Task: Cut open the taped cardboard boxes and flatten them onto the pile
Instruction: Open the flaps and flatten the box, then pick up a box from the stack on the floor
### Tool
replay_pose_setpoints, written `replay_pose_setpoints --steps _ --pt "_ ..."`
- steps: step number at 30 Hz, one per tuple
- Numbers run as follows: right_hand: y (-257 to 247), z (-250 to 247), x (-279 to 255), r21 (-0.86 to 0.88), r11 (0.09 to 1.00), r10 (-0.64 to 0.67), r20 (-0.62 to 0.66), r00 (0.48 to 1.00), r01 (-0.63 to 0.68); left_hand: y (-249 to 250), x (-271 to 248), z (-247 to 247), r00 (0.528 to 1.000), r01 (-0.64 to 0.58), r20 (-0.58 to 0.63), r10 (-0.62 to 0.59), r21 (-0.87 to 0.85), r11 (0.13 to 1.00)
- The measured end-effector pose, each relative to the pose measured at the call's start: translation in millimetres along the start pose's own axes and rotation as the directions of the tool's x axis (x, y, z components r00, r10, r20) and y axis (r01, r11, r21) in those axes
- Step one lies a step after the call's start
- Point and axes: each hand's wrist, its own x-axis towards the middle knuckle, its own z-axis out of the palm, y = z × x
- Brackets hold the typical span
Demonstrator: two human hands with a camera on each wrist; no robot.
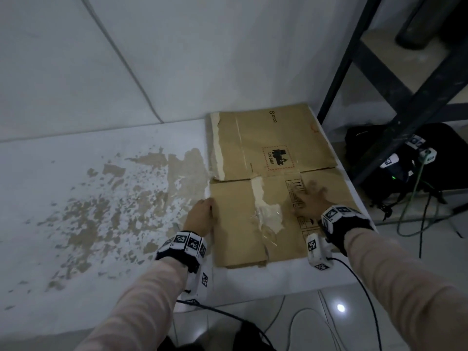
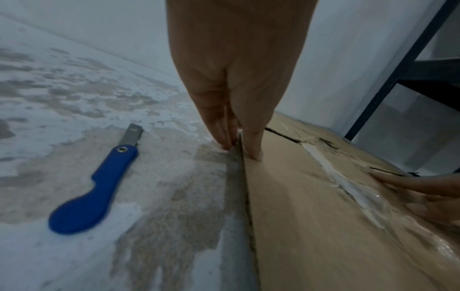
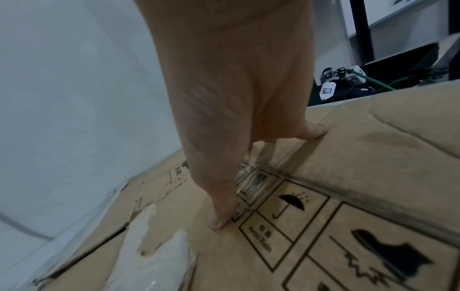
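A flattened brown cardboard box lies on the right part of a white table, with torn white tape down its middle. A further flat panel with printed marks lies behind it. My left hand is at the cardboard's left edge; in the left wrist view its thumb rests on top and its straight fingers touch the table beside the edge. My right hand presses flat with spread fingers on the printed symbols. A blue-handled knife lies on the table left of the cardboard.
The tabletop's coating is worn off in brown patches. A white wall stands behind the table. A black metal shelf stands at the right. Below it on the floor are a black bag with devices and green cables.
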Motion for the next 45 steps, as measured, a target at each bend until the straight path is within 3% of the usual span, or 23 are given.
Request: replay_pose_setpoints --steps 5,9,12,15,20,27,32,37,45 --pt "-4 -3 4 0.030 0.999 0.031 -0.121 0.992 -0.028 -4 -11 -4 0.996 0.000 0.085 0.005 -0.057 0.998" --pt "-44 -10 -3 0.148 0.979 -0.072 -0.397 0.915 0.142 -19 -27 -15 0.998 0.033 0.056 -0.027 -0.106 0.994" --pt "-99 -16 -19 0.130 0.960 -0.159 -0.479 0.863 0.249 -46 -44 -29 1.000 0.030 -0.006 -0.031 -0.087 0.996" --pt "-166 -19 -29 0.140 0.917 -0.266 -0.484 0.834 0.374 -83 -68 -48 0.994 0.069 -0.070 -0.080 -0.151 0.986" --pt "-302 -4 -49 0.121 0.778 -0.502 -0.470 0.726 0.617 -166 -122 -84 0.964 0.157 -0.176 -0.201 -0.233 0.960" --pt "-518 49 -102 0.098 0.607 -0.670 -0.469 0.575 0.788 -312 -213 -144 0.907 0.282 -0.234 -0.350 -0.280 0.918" --pt "-651 90 -140 0.145 0.550 -0.703 -0.451 0.550 0.822 -419 -265 -200 0.879 0.334 -0.260 -0.400 -0.265 0.905" --pt "-753 116 -164 0.160 0.510 -0.737 -0.425 0.525 0.845 -502 -299 -245 0.841 0.371 -0.307 -0.445 -0.272 0.888" --pt "-906 126 -171 0.130 0.443 -0.789 -0.413 0.455 0.887 -629 -305 -332 0.769 0.407 -0.375 -0.518 -0.337 0.849"
